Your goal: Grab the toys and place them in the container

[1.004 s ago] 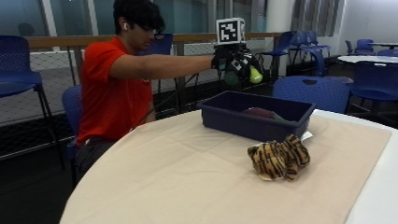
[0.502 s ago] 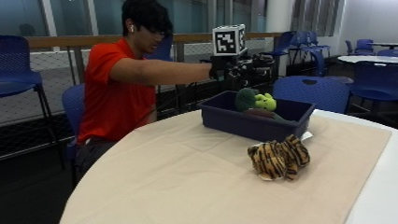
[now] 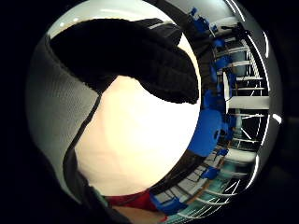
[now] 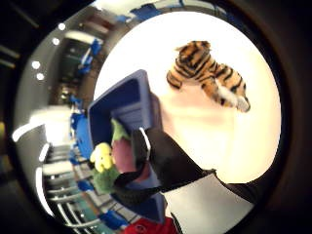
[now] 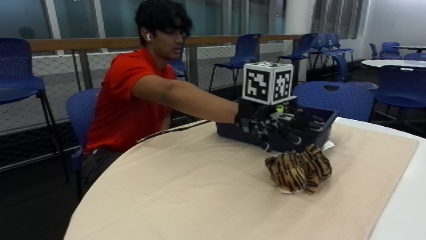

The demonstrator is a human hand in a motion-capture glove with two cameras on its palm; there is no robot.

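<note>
A striped tiger toy (image 5: 298, 170) (image 4: 207, 73) lies on the beige cloth in front of the dark blue container (image 5: 321, 123) (image 4: 122, 105). In the thumb side palm view a green and yellow plush toy (image 4: 105, 165) lies inside the container, beside something reddish. My gloved right hand (image 5: 278, 129) hovers at the container's near wall, just above and behind the tiger. Its fingers are spread and hold nothing. The tiger is untouched. A black gloved finger (image 3: 140, 56) crosses the little finger side palm view above the cloth.
The beige cloth (image 5: 200, 190) covers the round table, with bare white tabletop (image 5: 406, 220) at the right edge. A blue chair (image 5: 336, 97) stands right behind the container. The seated person's bare arm reaches across from the left.
One second ago the hand held the green toy above the container. It let the toy drop inside, then came down and forward toward the tiger.
</note>
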